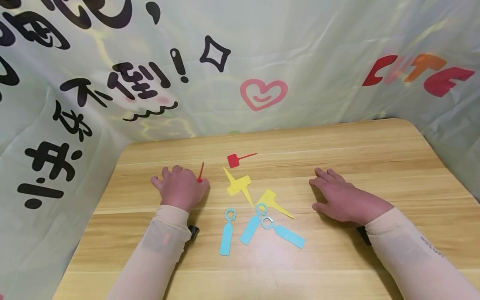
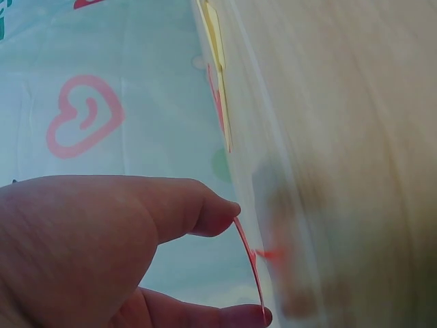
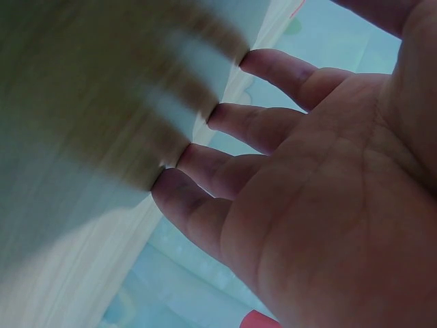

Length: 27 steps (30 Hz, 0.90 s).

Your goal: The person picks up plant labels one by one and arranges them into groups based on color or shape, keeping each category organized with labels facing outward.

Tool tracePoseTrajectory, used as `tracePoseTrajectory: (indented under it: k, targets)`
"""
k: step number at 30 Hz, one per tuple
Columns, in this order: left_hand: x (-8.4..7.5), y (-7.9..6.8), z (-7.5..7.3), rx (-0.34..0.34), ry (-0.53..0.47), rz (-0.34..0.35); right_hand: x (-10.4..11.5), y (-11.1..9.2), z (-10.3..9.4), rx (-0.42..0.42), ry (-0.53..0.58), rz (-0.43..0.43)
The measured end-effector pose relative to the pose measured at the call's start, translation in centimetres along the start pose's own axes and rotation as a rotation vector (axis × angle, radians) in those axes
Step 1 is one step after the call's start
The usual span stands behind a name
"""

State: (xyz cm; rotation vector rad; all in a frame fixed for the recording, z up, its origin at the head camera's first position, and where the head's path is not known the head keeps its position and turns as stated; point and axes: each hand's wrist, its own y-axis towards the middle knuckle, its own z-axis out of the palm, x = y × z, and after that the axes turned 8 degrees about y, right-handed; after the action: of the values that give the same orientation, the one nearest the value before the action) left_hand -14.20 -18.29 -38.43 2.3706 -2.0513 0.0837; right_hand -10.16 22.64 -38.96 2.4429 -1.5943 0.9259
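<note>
My left hand is over the left part of the table, pinching a thin red T-shaped plant label between thumb and a finger. In the left wrist view the red label spans edge-on from the thumb tip to a fingertip, close to the tabletop. On the right, my right hand holds nothing. Its spread fingertips rest on the table in the right wrist view. Between the hands lie another red label, two crossed yellow labels and a third yellow one.
Nearer the front edge lie three light blue ring tags: one upright, one slanted and one pointing right. Behind the wooden table hangs a pale printed cloth, which also runs along both sides.
</note>
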Motion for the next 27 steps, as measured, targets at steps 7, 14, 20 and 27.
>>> tracePoseTrajectory:
  k: [7, 14, 20, 27]
  targets:
    - [0.06, 0.01, 0.02, 0.014, 0.004, -0.006, 0.03, -0.02, 0.01, -0.002, -0.007, -0.001]
    - [0.07, 0.06, 0.03, 0.023, 0.006, -0.006, 0.0, 0.04, 0.01, 0.0, 0.0, 0.003]
    - [0.03, 0.08, 0.05, 0.027, 0.013, -0.009, -0.1, 0.05, 0.03, -0.004, 0.0, -0.001]
    - [0.06, 0.05, 0.06, 0.036, 0.02, -0.01, -0.14, 0.12, 0.08, -0.006, -0.011, -0.003]
